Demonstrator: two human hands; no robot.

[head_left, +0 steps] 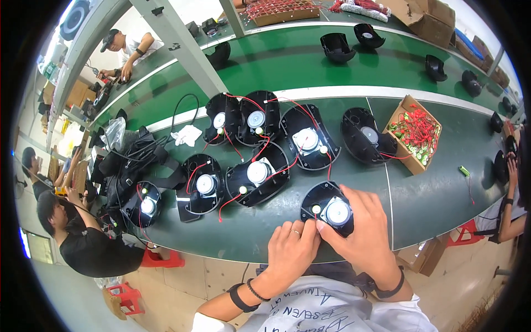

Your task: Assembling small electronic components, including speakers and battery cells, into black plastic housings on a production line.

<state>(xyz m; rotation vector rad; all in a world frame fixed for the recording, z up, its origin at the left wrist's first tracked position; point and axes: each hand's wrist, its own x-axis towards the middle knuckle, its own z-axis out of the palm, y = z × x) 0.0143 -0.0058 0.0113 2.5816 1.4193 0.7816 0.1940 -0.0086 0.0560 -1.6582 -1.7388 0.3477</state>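
A black speaker housing [311, 193] with a round silver speaker [337, 212] rests at the near edge of the green table, in front of me. Around its right side curl the fingers of my right hand [365, 229], the thumb low by the speaker. My left hand [292, 246] is closed at the housing's lower edge. Its fingertips pinch a thin red wire [316, 216], which runs down from a small round whitish part [316, 209]; the wire's end is hidden between my hands.
Several black housings with speakers and red wires, such as this one [257, 174], stand beyond my hands. Right of them is a cardboard box [410, 164] of red-wired parts. Black cables and bags [130, 155] crowd the left. A green conveyor [276, 63] runs behind; co-workers sit on both sides.
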